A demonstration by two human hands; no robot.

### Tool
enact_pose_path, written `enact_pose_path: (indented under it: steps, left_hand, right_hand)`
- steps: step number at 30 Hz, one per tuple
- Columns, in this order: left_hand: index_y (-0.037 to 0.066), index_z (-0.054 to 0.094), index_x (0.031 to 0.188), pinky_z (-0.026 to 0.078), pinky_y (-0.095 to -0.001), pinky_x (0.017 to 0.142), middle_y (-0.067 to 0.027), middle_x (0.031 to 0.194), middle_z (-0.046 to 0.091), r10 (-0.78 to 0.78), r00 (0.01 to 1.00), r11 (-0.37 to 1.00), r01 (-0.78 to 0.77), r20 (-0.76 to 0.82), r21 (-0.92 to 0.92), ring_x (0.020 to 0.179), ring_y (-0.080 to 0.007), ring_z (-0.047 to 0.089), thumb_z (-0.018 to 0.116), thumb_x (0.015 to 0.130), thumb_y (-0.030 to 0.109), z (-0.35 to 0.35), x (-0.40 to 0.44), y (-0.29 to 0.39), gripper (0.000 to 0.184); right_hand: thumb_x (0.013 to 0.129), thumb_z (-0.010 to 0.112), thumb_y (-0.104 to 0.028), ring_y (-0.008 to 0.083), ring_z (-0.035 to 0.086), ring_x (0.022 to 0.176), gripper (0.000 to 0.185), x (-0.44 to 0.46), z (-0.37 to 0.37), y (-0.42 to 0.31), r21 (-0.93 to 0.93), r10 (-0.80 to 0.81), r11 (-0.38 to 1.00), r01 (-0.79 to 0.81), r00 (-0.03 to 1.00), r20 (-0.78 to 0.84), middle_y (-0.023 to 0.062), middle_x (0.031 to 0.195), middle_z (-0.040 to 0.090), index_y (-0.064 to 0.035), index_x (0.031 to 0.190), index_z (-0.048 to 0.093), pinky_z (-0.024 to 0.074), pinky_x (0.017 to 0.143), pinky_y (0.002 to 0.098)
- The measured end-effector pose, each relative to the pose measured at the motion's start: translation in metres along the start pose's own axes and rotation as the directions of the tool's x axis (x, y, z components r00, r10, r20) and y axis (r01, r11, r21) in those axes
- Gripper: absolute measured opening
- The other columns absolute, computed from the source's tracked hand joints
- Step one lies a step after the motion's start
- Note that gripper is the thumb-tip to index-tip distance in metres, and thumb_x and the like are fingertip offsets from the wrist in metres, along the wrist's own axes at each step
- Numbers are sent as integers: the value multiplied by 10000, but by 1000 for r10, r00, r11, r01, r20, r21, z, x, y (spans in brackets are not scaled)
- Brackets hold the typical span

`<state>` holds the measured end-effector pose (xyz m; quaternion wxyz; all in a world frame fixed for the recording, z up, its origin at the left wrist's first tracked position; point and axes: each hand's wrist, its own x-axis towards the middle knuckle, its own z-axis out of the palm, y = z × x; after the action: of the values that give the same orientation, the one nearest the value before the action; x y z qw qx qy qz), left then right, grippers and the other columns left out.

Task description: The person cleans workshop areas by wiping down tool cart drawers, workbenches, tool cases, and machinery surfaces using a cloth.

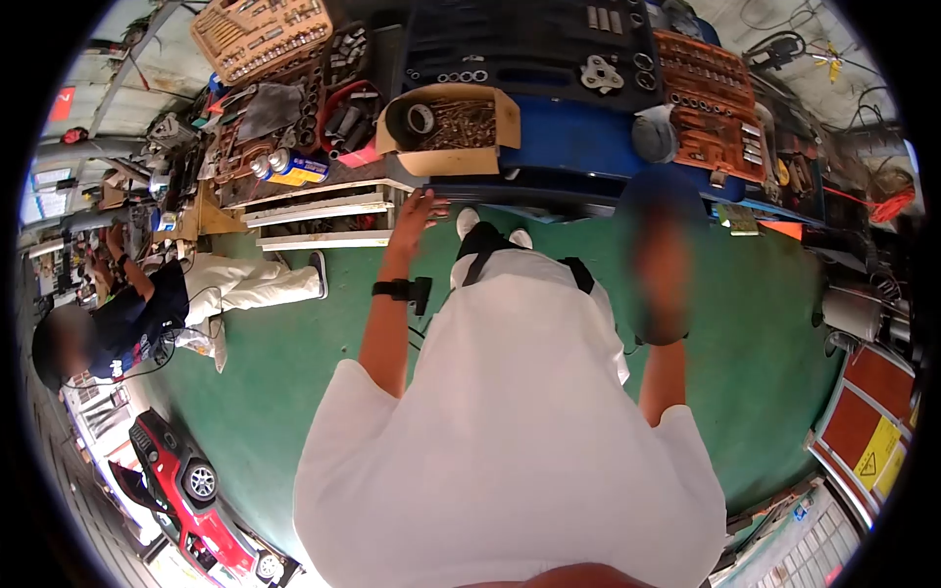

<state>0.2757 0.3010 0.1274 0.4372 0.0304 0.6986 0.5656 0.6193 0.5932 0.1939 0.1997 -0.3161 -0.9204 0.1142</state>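
My left hand [416, 216] is raised by the bench's front edge, its fingers apart and nothing visible in it. Close by are white drawers [328, 209], one pulled out. Just above this hand, a cardboard box [453, 162] holds many small metal fasteners and a roll of tape [420, 119]. My right hand [664, 260] is near the right side of the blue bench [578, 137]; a blur covers it, so its fingers and anything in them are hidden. Past it are a grey round container [655, 139] and an orange socket case [714, 137].
A dark tool case [529, 49] lies open at the bench's back. Spray cans [294, 167] and a red tray [348, 118] stand at left. Another person [127, 318] works at far left. A red car [201, 500] is behind, on the green floor [265, 392].
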Motion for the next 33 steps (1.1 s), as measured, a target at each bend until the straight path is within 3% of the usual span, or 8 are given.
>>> enact_pose_path:
  steps: [1, 6, 11, 13, 17, 28, 32, 33]
  left_hand:
    - [49, 480, 1259, 440, -332, 806, -52, 1056, 683, 22, 1000, 1000, -22, -22, 14, 908, -137, 630, 557, 948, 459, 2, -1, 0, 520]
    - [0, 429, 1343, 430, -330, 808, -53, 1034, 697, -5, 999, 991, 10, -37, 132, 887, -139, 630, 568, 932, 494, 0, 3, 5, 657]
    - [78, 567, 1146, 429, -304, 779, -28, 977, 711, -13, 996, 969, 34, -88, 244, 822, -124, 620, 541, 925, 547, 1, 0, 11, 519]
    - [74, 558, 1168, 431, -303, 770, -31, 980, 710, -34, 995, 966, 56, -90, 254, 825, -120, 621, 538, 919, 564, 1, 2, 12, 550]
    - [75, 533, 1231, 436, -305, 766, -37, 987, 709, -89, 993, 960, 108, -82, 260, 829, -123, 622, 518, 906, 613, -1, 4, 10, 629]
    - [90, 609, 1225, 445, -327, 803, -42, 1012, 696, -246, 965, 928, 207, 92, 311, 859, -144, 621, 376, 878, 743, 6, -3, 7, 775]
    - [52, 538, 1281, 465, -306, 789, -61, 1119, 654, -77, 904, 920, -98, 420, 379, 937, -152, 617, 552, 921, 542, -6, -34, 14, 608]
    - [47, 512, 1311, 475, -312, 820, -86, 1159, 636, -161, 887, 910, -36, 432, 414, 992, -166, 614, 615, 922, 426, -10, -42, 32, 553]
  right_hand:
    - [960, 480, -167, 314, 596, 950, 364, -3, 2, 1, -95, -114, 989, 114, 993, -2, 173, 1122, 603, -26, 1294, 508, 482, 816, 400]
    - [944, 499, -154, 321, 614, 947, 376, 0, -14, 45, -22, 15, 1000, -14, 997, 74, 177, 1154, 613, -35, 1300, 504, 501, 798, 419]
    - [892, 570, -198, 349, 647, 874, 429, -10, 1, 136, -97, 133, 986, -134, 991, -18, 176, 1092, 650, -127, 1311, 511, 528, 724, 442]
    - [833, 645, -314, 382, 673, 797, 491, 0, -7, 128, -253, 588, 789, -559, 807, 52, 182, 913, 693, -181, 1290, 527, 554, 704, 479]
    - [764, 695, -356, 415, 673, 763, 595, -1, 26, 109, -178, 595, 783, -596, 801, -63, 193, 835, 695, -231, 1313, 502, 554, 685, 520]
    - [748, 671, -323, 429, 658, 723, 789, 25, 49, -53, -130, 369, 930, -345, 863, 346, 219, 832, 675, -130, 1443, 352, 536, 630, 512]
    - [749, 675, -323, 426, 657, 707, 823, 27, 40, -80, -141, 243, 970, -200, 849, 468, 240, 845, 669, -65, 1447, 324, 536, 613, 508]
    - [749, 676, -323, 425, 658, 705, 821, 31, 38, -87, -134, 205, 978, -159, 846, 492, 246, 847, 667, -62, 1444, 328, 536, 608, 510]
